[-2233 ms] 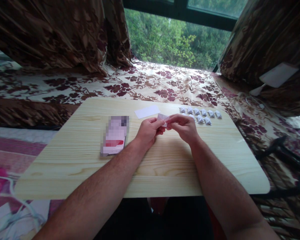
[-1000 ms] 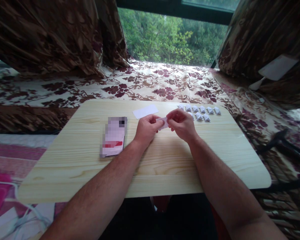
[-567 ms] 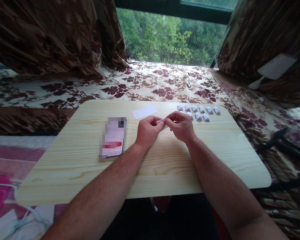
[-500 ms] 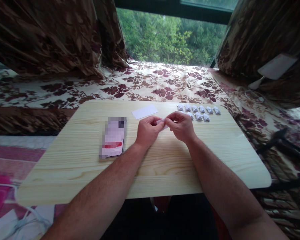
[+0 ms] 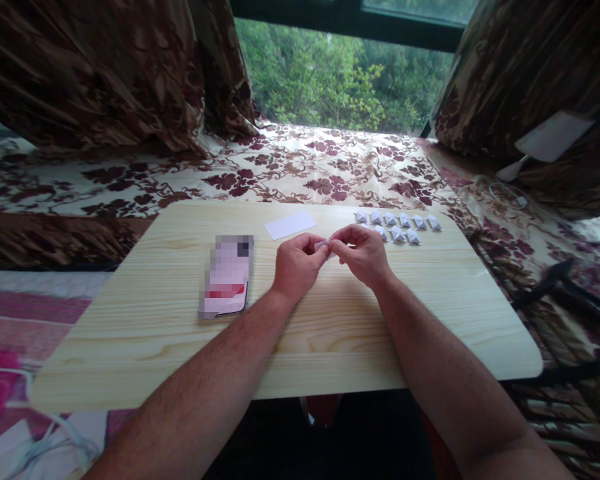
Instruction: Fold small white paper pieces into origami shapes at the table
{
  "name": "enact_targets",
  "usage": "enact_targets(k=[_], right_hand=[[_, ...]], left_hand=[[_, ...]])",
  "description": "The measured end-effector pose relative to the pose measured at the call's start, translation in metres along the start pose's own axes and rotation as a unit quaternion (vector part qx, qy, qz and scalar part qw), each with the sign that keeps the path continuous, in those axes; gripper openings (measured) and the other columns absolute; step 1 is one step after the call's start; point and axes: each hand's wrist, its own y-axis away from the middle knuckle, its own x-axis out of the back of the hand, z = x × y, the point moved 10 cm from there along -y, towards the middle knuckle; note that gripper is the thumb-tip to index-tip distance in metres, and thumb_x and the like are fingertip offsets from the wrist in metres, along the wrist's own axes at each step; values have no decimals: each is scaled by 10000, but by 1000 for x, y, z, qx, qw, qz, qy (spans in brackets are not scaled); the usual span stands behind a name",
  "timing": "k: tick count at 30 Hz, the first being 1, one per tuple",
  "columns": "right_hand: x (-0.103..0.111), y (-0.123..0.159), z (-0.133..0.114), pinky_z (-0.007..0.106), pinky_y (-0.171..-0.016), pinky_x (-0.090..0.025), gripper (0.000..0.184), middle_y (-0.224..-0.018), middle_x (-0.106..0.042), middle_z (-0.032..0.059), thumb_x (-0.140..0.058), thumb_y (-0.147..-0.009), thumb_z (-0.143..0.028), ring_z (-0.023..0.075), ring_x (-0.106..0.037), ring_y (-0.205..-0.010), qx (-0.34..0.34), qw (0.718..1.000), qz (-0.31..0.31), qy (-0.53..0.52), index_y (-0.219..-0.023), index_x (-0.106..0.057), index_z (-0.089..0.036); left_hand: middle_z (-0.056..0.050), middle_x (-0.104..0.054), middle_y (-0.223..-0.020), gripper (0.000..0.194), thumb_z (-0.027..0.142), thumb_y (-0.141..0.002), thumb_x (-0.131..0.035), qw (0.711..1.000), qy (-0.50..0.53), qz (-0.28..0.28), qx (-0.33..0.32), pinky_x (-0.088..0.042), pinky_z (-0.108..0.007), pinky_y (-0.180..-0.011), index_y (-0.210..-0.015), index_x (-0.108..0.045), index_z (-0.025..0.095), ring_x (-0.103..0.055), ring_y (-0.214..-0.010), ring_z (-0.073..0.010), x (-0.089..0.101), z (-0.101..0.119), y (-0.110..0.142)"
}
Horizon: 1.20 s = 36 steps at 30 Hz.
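Note:
Both my left hand [image 5: 299,263] and my right hand [image 5: 361,252] are closed, pinching one small piece of white paper [image 5: 321,245] between thumbs and fingertips. My fingers cover most of the paper, so its folds cannot be made out. Just behind my hands a flat white paper sheet [image 5: 291,225] lies on the table. Past my right hand, several small folded white paper pieces [image 5: 397,233] sit in two rows, their tops raised to a point; my right hand hides part of the nearer row.
A pale wood-grain table [image 5: 180,360] bears everything. On its left lies a phone [image 5: 227,273], its screen pixelated. A white lamp [image 5: 554,137] stands at the right, beside brown patterned curtains [image 5: 130,73]. Floral cloth [image 5: 325,167] covers the ledge behind. White cables [image 5: 55,427] lie lower left.
My fingertips have shifted slightly on the white paper, and less of it shows between them. Everything on the table stays where it was.

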Motion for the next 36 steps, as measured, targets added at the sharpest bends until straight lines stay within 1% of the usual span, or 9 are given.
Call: enact_targets(k=[3,5,9,12,16,21,26,31,36], right_hand=[[0,1,-1,242,-524,-464,149,-706,-680,9,-726,-764,-321,124,-581,-606,3,1000,10,22,-807,-707,-180],[2,1,-3,247,-553,-481,141,-755,-698,17,-730,-762,-315,133,-602,-651,9,999,30,33,-822,-716,-188],[9,2,-13,261,-628,-515,62,-887,-710,42,-710,-774,-250,150,-635,-764,50,995,72,46,-762,-702,-189],[10,4,-25,263,-649,-524,51,-920,-685,49,-681,-798,-207,154,-636,-813,94,991,76,58,-750,-690,-189],[8,6,-34,253,-599,-509,57,-942,-653,48,-649,-809,-169,147,-621,-800,119,988,67,75,-762,-672,-192],[6,7,-34,241,-494,-450,33,-995,-640,58,-679,-810,-231,138,-593,-746,107,988,63,97,-815,-673,-199],[7,8,-34,253,-518,-466,45,-926,-613,45,-651,-847,-230,132,-570,-711,117,985,70,103,-831,-689,-211],[6,10,-38,279,-587,-482,68,-812,-597,28,-632,-850,-208,147,-551,-702,128,978,76,146,-783,-645,-214],[4,10,-37,284,-600,-472,87,-794,-588,24,-607,-853,-207,151,-550,-703,122,978,68,157,-766,-608,-212]], left_hand=[[-4,-670,-654,218,380,-786,-709,998,-53,20,-41,-397,-236,-564,-813,-772,173,-536,-592,-118,4,13,3],[-11,-713,-712,197,350,-797,-701,995,-72,18,-64,-430,-238,-603,-867,-789,188,-573,-621,-126,4,21,5],[-32,-775,-871,207,298,-820,-678,994,-70,0,-88,-491,-247,-681,-965,-800,214,-629,-679,-136,-1,29,7],[-48,-782,-922,224,301,-832,-669,995,-52,-1,-87,-516,-261,-699,-989,-796,205,-660,-723,-151,-2,28,7],[-62,-782,-924,234,305,-830,-676,995,-47,10,-92,-530,-273,-715,-992,-796,187,-672,-734,-160,0,26,7],[-63,-780,-960,206,251,-834,-659,991,-67,8,-112,-534,-294,-787,-978,-800,205,-685,-790,-172,0,28,8],[-62,-779,-934,222,235,-840,-644,991,-72,21,-115,-538,-303,-808,-998,-798,209,-695,-818,-182,4,29,8],[-59,-779,-979,220,229,-831,-655,991,-65,29,-111,-542,-314,-838,-1001,-795,217,-701,-850,-189,5,27,9],[-56,-779,-972,217,226,-823,-667,992,-52,34,-113,-545,-319,-839,-998,-794,225,-700,-841,-186,5,27,9]])
